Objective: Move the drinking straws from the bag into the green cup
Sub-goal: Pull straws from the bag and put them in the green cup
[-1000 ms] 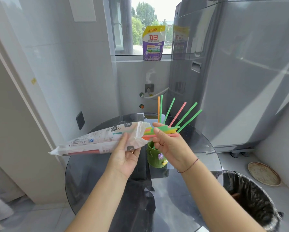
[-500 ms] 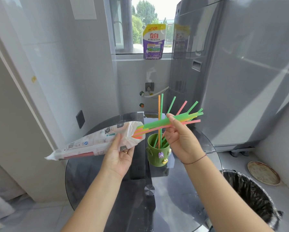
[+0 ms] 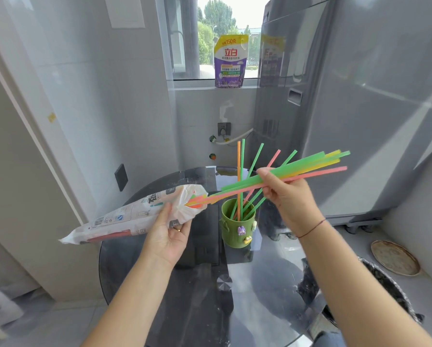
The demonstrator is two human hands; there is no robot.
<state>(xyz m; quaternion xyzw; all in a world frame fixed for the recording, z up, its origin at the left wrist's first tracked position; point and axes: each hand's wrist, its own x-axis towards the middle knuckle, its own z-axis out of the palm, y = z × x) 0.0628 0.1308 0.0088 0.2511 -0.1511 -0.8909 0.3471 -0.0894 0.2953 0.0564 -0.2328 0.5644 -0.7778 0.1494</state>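
Note:
My left hand point(image 3: 168, 234) grips the white plastic straw bag point(image 3: 125, 217) near its open mouth, holding it above the left part of the table. My right hand point(image 3: 288, 197) pinches a bundle of green, yellow and pink straws point(image 3: 315, 165). The bundle lies almost level, its left ends still just inside the bag's mouth. Below it on the table stands the green cup point(image 3: 236, 230) with small figures on its side. Several straws point(image 3: 241, 176) in green, orange and pink stand fanned out in the cup.
The round dark glass table point(image 3: 272, 291) carries the cup. A grey washing machine point(image 3: 360, 96) fills the right side. A purple detergent pouch point(image 3: 230, 62) stands on the window sill. A black-lined bin point(image 3: 390, 289) and a round plate point(image 3: 395, 257) sit on the floor at right.
My right hand has drawn the straw bundle rightward and up, out of the bag, until only its left ends remain in the mouth. My left hand has kept the bag in place.

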